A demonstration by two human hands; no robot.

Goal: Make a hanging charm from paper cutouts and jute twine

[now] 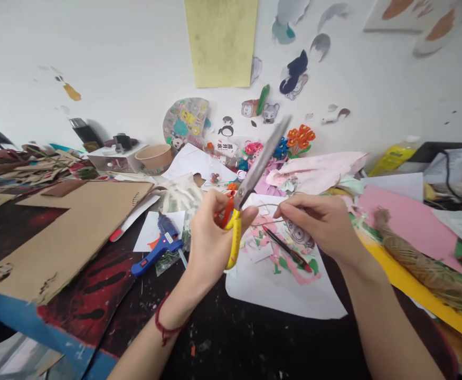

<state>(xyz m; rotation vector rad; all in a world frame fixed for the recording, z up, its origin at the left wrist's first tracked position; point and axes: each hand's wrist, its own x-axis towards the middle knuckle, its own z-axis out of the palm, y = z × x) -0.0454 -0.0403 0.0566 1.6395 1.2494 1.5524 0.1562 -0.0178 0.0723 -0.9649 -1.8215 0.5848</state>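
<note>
My left hand (210, 240) is closed around a pair of scissors (259, 163) with yellow and red handles, the blades pointing up and away from me. My right hand (326, 224) pinches a thin piece of twine (269, 205) between thumb and fingertips. Two strands of it stretch toward my left hand; where they end there is hard to make out. Below lies a white sheet of paper (282, 301) strewn with pink and green scraps. A dark pen (288, 248) rests on it, and a printed paper cutout (300, 233) is partly hidden by my right hand.
A blue glue gun (161, 247) lies to the left, beside large cardboard pieces (92, 227). At the right are a hank of twine (416, 258) and pink paper (405, 216). Toward the wall stand a paper bowl (153, 157) and orange flowers (301, 138).
</note>
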